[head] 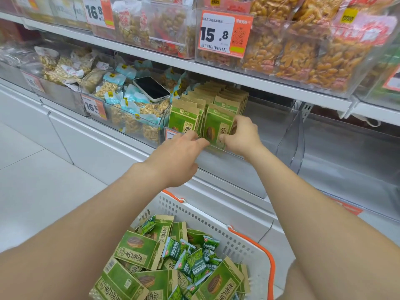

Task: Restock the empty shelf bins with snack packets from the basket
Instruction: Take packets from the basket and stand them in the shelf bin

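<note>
1. Hard to see first: both forearms run off the bottom edge. The white basket (218,229) is cropped there too. A price label on the bin front sits mostly behind the left hand (177,156).
2. Most shelf print is too blurred to read; only the orange price tag (224,33) with 15.8 comes through clearly.
3. The room is a shop aisle with a pale tiled floor (32,180) on the left. A white shelf (249,82) runs across above, and a white cabinet (97,144) sits under the bins.
4. Centre stage is the clear bin (233,169). Two rows of green-and-kraft sunflower seed packets (186,118) stand upright in it, front to back, on its left side.
5. The right hand (242,135) has its fingers curled round the right edge of the front packet (216,126) in the right-hand row, with the thumb low on its face. That is a firm grip.
6. The left hand's fingers are stretched fairly straight. The tips touch the packets' lower fronts where the rows meet, and the hand holds nothing.
7. In the neighbouring bin (129,126) on the left, peanut bags (149,109) are piled up. A smartphone (151,88) lies face up on top of them.
8. To the right is another clear bin (346,165), its bare floor showing.
9. The basket has orange handles and sits just below the hands, against the cabinet. It holds a heap of loose seed packets (138,250) lying flat, with small dark-green packets (194,260) jumbled among them.
10. Up top sit bags of golden-orange snacks (298,55).
</note>
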### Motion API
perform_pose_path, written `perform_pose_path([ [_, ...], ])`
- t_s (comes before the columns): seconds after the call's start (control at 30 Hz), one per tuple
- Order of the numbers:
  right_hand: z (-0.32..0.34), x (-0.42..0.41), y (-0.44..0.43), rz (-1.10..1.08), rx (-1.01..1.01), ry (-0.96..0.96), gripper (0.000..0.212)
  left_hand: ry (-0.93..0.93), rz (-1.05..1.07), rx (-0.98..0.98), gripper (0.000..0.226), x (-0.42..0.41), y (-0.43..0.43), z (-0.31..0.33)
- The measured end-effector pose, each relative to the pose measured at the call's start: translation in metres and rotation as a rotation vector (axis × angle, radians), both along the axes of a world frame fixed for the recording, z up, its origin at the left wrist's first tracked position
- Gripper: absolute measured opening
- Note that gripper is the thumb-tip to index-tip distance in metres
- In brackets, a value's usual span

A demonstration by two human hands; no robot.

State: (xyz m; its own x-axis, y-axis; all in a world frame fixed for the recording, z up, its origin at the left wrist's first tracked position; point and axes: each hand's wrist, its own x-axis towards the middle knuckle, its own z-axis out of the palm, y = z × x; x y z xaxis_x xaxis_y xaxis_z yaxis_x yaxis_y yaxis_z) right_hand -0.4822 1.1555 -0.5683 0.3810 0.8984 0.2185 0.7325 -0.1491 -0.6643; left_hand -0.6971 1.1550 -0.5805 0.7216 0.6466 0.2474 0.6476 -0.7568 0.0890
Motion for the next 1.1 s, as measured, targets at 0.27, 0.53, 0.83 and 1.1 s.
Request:
perform_pose_path([
  [0.27,0.003,0.008,-0.007,0.053,-0.127,-0.185,0.011,-0.03,-0.022,-0.029,0.058,0.001,0.002,-0.001],
  [0.53,0.004,0.006,0.0,0.116,-0.244,-0.175,0.022,-0.016,-0.015,-0.026,0.062,0.0,-0.003,0.003],
  [0.83,0.0,0.007,0.007,-0.125,0.041,0.001,0.015,-0.04,-0.022,-0.055,0.057,0.001,-0.001,0.003],
  [1.1,-0.004,0.004,0.022,-0.15,0.042,-0.04,0.021,-0.048,-0.022,-0.094,0.055,0.001,0.001,0.006],
])
